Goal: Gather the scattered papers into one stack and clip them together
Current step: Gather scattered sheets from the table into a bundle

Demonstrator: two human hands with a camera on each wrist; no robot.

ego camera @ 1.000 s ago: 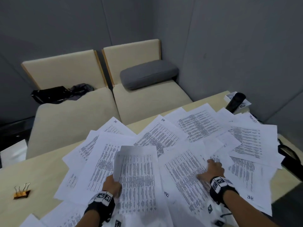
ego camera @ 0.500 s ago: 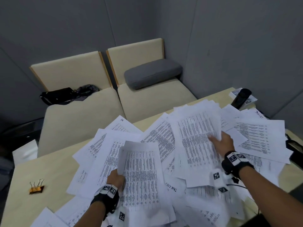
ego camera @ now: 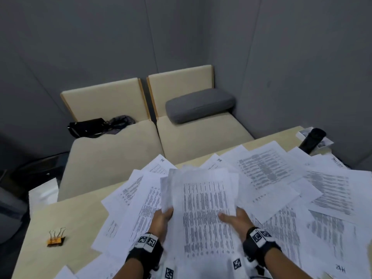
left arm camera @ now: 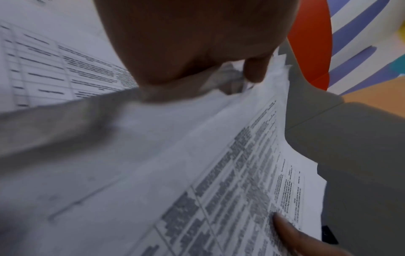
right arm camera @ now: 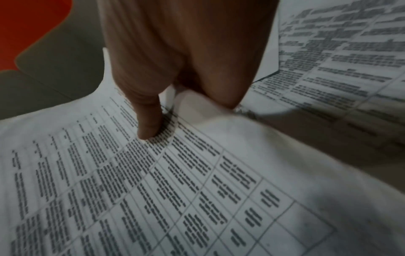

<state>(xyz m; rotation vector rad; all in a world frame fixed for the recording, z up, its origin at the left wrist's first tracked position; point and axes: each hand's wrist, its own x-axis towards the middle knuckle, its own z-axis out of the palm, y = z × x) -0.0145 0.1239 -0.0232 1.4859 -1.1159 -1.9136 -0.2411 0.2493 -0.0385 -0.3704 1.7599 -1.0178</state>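
Observation:
A small bundle of printed sheets [ego camera: 203, 208] is lifted off the table between both hands. My left hand [ego camera: 164, 215] grips its left edge, thumb on top; in the left wrist view the hand [left arm camera: 219, 69] pinches the sheets' [left arm camera: 197, 173] edge. My right hand [ego camera: 234, 218] holds the right edge, thumb across the print; the right wrist view shows the thumb [right arm camera: 149, 124] pressing on the top page [right arm camera: 153, 190]. Many loose printed papers [ego camera: 322, 190] lie scattered over the wooden table [ego camera: 66, 214]. An orange binder clip [ego camera: 55, 238] sits at the table's left.
A black cylinder [ego camera: 311, 139] on a small white box stands at the table's far right corner. Two beige seats [ego camera: 124, 150] lie beyond the table, with a grey cushion [ego camera: 199, 105] and a black bag [ego camera: 88, 126].
My right hand has come back from the far right with sheets and joined them onto the ones in my left hand; both hands now hold one bundle in front of me.

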